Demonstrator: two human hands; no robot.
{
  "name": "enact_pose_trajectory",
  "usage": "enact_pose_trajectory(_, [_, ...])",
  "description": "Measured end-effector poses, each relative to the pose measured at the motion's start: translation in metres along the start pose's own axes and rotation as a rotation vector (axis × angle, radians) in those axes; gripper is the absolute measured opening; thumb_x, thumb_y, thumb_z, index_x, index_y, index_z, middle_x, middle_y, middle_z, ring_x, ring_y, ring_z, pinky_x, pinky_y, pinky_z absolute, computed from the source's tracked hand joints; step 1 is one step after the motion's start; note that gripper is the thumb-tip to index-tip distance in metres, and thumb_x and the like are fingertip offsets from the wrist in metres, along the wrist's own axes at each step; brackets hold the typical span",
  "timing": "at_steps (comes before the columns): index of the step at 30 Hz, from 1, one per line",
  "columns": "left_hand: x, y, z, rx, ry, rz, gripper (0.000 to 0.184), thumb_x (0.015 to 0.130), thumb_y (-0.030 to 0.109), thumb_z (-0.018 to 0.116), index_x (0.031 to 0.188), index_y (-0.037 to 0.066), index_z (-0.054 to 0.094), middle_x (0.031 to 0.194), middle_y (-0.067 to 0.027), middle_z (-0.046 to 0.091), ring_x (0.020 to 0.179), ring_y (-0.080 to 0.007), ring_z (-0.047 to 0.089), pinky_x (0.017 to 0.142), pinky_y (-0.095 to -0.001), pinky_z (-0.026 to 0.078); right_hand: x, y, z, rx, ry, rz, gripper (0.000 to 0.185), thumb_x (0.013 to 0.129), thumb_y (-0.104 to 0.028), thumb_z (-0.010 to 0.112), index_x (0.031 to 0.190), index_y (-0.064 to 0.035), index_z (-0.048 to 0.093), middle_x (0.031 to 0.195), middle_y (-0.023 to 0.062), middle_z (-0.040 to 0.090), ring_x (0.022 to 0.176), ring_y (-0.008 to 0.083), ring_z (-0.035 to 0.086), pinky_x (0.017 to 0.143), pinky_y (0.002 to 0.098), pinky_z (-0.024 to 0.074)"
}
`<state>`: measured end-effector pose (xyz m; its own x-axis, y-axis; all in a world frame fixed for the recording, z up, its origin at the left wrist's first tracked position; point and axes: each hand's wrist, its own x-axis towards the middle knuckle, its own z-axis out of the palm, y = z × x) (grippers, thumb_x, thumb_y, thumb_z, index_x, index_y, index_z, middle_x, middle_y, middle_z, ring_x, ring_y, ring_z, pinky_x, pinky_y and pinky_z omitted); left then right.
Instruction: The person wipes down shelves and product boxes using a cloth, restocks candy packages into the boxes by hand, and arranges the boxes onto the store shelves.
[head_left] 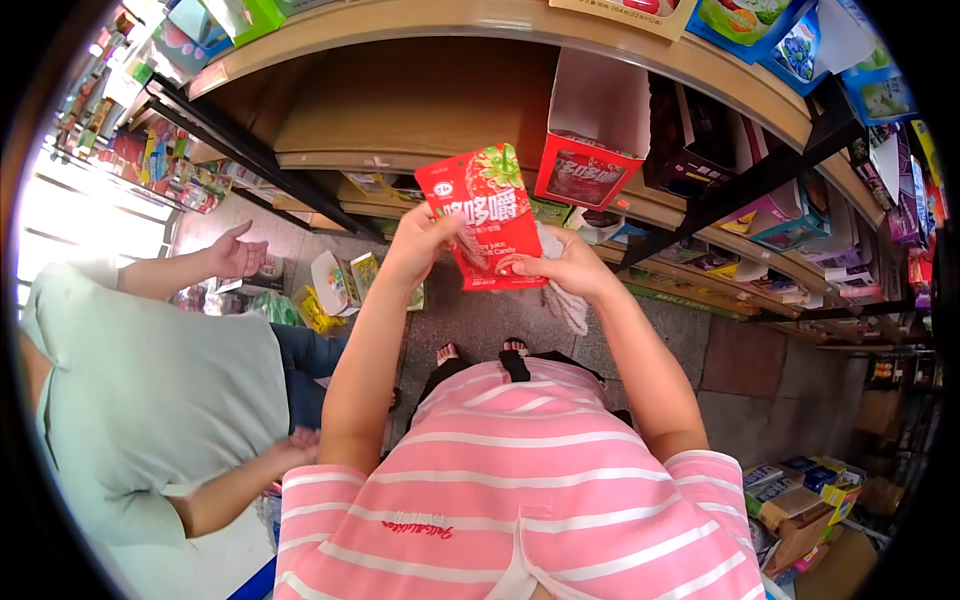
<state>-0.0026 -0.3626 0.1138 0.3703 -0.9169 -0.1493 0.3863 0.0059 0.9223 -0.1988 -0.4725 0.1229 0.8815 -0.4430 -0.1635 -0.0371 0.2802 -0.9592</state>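
Left grip [424, 242] pinches the red candy packet [492, 232] by its left edge at the frame's upper centre. Right grip [568, 268] is closed on its lower right side, a pale cloth [568, 308] hanging below that hand.

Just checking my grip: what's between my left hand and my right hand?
The head view shows a red candy packet between your left hand and right hand, both holding it; a pale cloth hangs by the right one.

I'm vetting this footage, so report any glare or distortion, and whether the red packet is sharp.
Head view: the bright opening at far left is washed out; head view: wide-angle distortion bows the upper shelf edge; head view: the red packet looks fairly sharp.
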Motion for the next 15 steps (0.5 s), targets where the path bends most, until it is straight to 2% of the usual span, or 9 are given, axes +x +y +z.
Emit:
enact_pose_trajectory(3, [-0.006, 0.018, 0.006, 0.223, -0.183, -0.022, 0.016, 0.079, 0.008, 0.063, 0.092, 0.001, 0.059, 0.084, -0.0052, 0.064, 0.072, -0.0123, 0.06, 0.067, -0.0253, 0.048, -0.007, -0.002, -0.015, -0.074, 0.021, 0.089, 0.043, 0.066, -0.016, 0.075, 0.103, -0.0007, 0.059, 0.098, 0.0058, 0.063, 0.088, 0.012, 0.057, 0.082, 0.0263, 0.0429])
enact_pose_trajectory(4, [-0.008, 0.029, 0.004, 0.305, -0.154, -0.027, 0.015, 0.077, 0.006, 0.064, 0.09, 0.0, 0.06, 0.084, -0.0066, 0.065, 0.075, -0.013, 0.062, 0.07, -0.0257, 0.048, -0.01, -0.003, -0.021, -0.285, 0.021, 0.072, 0.047, 0.064, -0.02, 0.076, 0.103, -0.0006, 0.059, 0.098, 0.0068, 0.062, 0.089, 0.0134, 0.057, 0.083, 0.0273, 0.0429])
enact_pose_trajectory(5, [-0.012, 0.04, 0.008, 0.403, -0.08, 0.054, 0.017, 0.077, 0.007, 0.065, 0.09, -0.001, 0.06, 0.084, -0.0071, 0.065, 0.077, -0.0132, 0.061, 0.071, -0.0262, 0.048, -0.014, -0.005, -0.03, -0.499, 0.022, 0.054, 0.051, 0.062, -0.024, 0.078, 0.103, -0.0005, 0.059, 0.098, 0.0079, 0.062, 0.09, 0.0148, 0.057, 0.083, 0.0283, 0.0429])
enact_pose_trajectory(6, [-0.015, 0.055, 0.008, 0.438, -0.068, 0.16, 0.016, 0.076, 0.004, 0.064, 0.091, -0.001, 0.06, 0.088, -0.0096, 0.065, 0.082, -0.0153, 0.061, 0.073, -0.0275, 0.048, -0.022, -0.016, -0.036, -0.497, 0.043, 0.084, 0.059, 0.059, -0.03, 0.079, 0.106, -0.002, 0.057, 0.1, 0.0099, 0.061, 0.092, 0.0172, 0.057, 0.084, 0.0298, 0.0426])
enact_pose_trajectory(8, [-0.013, 0.076, 0.013, 0.403, -0.1, 0.41, 0.018, 0.074, -0.001, 0.063, 0.092, -0.001, 0.06, 0.095, -0.0143, 0.063, 0.092, -0.0201, 0.06, 0.08, -0.0308, 0.048, -0.038, -0.032, -0.05, -0.587, 0.159, 0.014, 0.064, 0.06, -0.029, 0.079, 0.113, -0.0043, 0.054, 0.105, 0.0114, 0.06, 0.096, 0.0181, 0.056, 0.086, 0.03, 0.0416])
enact_pose_trajectory(10, [-0.002, 0.092, 0.019, 0.325, -0.176, 0.592, 0.022, 0.072, -0.007, 0.062, 0.093, 0.0, 0.06, 0.105, -0.0195, 0.059, 0.101, -0.0271, 0.056, 0.087, -0.0356, 0.046, -0.05, -0.053, -0.058, -0.752, 0.253, -0.22, 0.077, 0.06, -0.021, 0.078, 0.128, -0.011, 0.042, 0.115, 0.017, 0.055, 0.109, 0.0259, 0.052, 0.092, 0.0331, 0.0399])
enact_pose_trajectory(11, [0.002, 0.097, 0.033, 0.362, -0.159, 0.635, 0.023, 0.072, -0.006, 0.062, 0.094, 0.0, 0.06, 0.103, -0.018, 0.06, 0.1, -0.0253, 0.057, 0.086, -0.0335, 0.046, -0.054, -0.068, -0.057, -0.796, 0.307, -0.228, 0.083, 0.059, -0.02, 0.078, 0.131, -0.0139, 0.037, 0.114, 0.018, 0.055, 0.108, 0.031, 0.053, 0.091, 0.0344, 0.0408])
enact_pose_trajectory(14, [0.031, 0.101, 0.074, 0.571, -0.208, 0.81, 0.023, 0.072, -0.007, 0.06, 0.094, 0.001, 0.061, 0.103, -0.0145, 0.061, 0.098, -0.0218, 0.058, 0.085, -0.0301, 0.046, -0.053, -0.096, -0.054, -0.903, 0.377, -0.167, 0.086, 0.061, -0.017, 0.077, 0.134, -0.0132, 0.032, 0.11, 0.0171, 0.058, 0.104, 0.0306, 0.055, 0.089, 0.0339, 0.0413])
enact_pose_trajectory(15, [0.044, 0.098, 0.088, 0.558, -0.223, 0.845, 0.023, 0.072, -0.007, 0.06, 0.093, 0.001, 0.062, 0.102, -0.0132, 0.062, 0.097, -0.0206, 0.058, 0.084, -0.029, 0.046, -0.048, -0.098, -0.058, -1.072, 0.404, -0.136, 0.082, 0.062, -0.024, 0.075, 0.132, -0.0129, 0.033, 0.106, 0.0172, 0.059, 0.097, 0.0325, 0.057, 0.082, 0.0363, 0.0442])
